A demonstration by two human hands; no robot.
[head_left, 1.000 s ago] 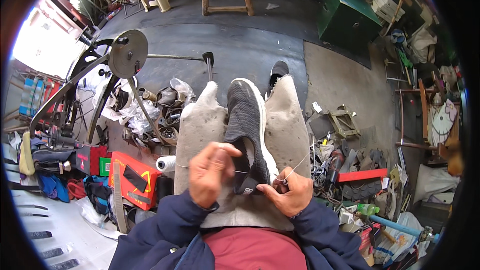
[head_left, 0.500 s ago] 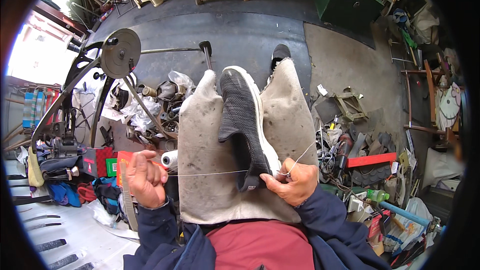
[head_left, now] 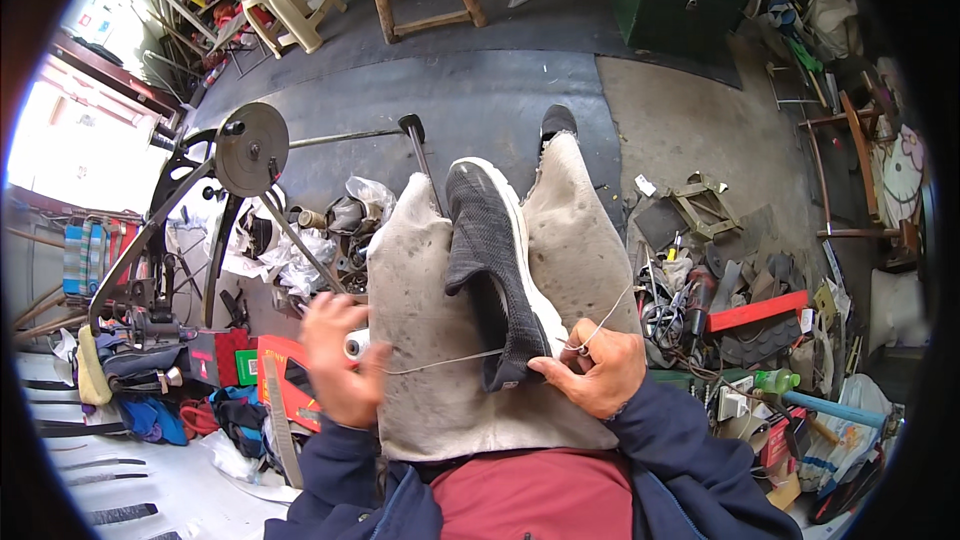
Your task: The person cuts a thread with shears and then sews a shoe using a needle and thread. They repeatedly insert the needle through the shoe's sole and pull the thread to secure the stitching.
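Observation:
A dark grey knit sneaker (head_left: 482, 240) with a white sole lies on the apron over my lap, toe away from me. My right hand (head_left: 598, 368) is closed at its heel, thumb and fingers pinching the collar and sole edge. White thread (head_left: 440, 364) runs slackly from inside the shoe opening toward my left hand (head_left: 340, 360). Another length loops up from my right fingers. My left hand, smeared by motion, has its fingers apart beside the apron's left edge. A white thread spool (head_left: 356, 343) shows between its thumb and fingers; whether they touch it I cannot tell.
A black hand-cranked machine with a round wheel (head_left: 252, 150) stands at the left. Tools and scraps lie right of the apron (head_left: 420, 290), around a red bar (head_left: 757, 311). Farther off are a wooden stool (head_left: 432, 25), a cream plastic stool (head_left: 290, 5) and a green box (head_left: 680, 10).
My left hand has moved right and its fingers have spread. The thread has gone from taut to slack. My right hand keeps its hold on the sneaker's heel. The whole view has shifted slightly.

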